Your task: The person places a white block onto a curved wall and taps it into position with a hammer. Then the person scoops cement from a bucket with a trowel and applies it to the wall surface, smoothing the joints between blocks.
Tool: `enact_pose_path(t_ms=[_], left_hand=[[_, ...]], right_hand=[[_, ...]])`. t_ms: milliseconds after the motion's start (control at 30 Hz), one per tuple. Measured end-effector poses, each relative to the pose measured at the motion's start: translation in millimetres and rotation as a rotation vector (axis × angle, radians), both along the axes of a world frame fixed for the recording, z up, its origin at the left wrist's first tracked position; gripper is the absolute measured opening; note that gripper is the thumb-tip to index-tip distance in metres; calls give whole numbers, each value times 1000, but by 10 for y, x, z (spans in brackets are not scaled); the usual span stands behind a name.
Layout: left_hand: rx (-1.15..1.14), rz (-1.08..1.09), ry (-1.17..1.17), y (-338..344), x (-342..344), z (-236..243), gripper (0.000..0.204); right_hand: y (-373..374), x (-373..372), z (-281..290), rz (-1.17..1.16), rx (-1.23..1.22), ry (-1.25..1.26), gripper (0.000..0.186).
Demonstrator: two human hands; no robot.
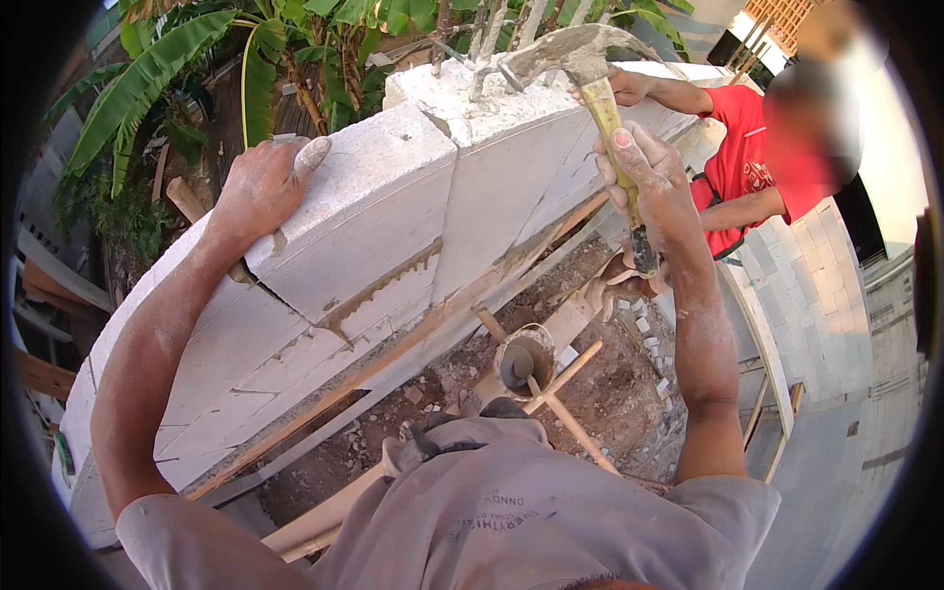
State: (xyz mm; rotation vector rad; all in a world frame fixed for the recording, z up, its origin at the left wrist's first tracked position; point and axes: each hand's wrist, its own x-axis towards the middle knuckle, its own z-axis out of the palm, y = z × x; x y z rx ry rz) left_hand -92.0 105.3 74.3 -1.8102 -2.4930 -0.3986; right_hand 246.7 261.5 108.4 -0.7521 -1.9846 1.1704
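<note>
Outdoors, white wall (383,211), probably rubble (629,408).

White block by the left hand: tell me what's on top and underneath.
The left hand rests on the white block; patchy mortar and lower blocks show beneath. Its surface under the palm is covered.

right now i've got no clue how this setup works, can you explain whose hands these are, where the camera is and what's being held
There's no machine here, just a person's two bare hands. The only picture comes from a wide fisheye camera on their head, looking down, so straight edges bend.

The left hand rests on a long white block atop a pale block wall. The right hand has its grip around the dirty yellow handle of a hammer with a curved, mortar-smeared metal head.

Lower down is a round grey bucket beside light wooden poles. At right is another person in a red shirt.
</note>
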Motion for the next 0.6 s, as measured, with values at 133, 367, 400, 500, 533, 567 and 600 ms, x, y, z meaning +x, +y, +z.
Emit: enact_pose_path(t_ms=[133, 367, 400, 500, 533, 567, 600], left_hand=[[54, 161, -181, 177, -123, -141, 80], [414, 125, -346, 39, -459, 22, 59], [495, 118, -168, -156, -263, 158, 52], [767, -70, 75, -489, 160, 90, 41], [813, -210, 213, -662, 313, 29, 41], [824, -259, 335, -866, 478, -132, 41], [910, -305, 205, -1093, 665, -496, 38]], right_hand=[[-94, 665, -841, 37, -314, -154, 36], [-668, 1524, -3776, -248, -473, -762, 40], [-850, 1697, -4148, -332, -444, -889, 40], [-1580, 2649, -5304, -549, -628, -1169, 30], [-1929, 3071, -5744, -592, -809, -1029, 27], [-2300, 3532, -6180, -632, -1045, -749, 25], [-2614, 3962, -6489, -689, -1250, -502, 24]])
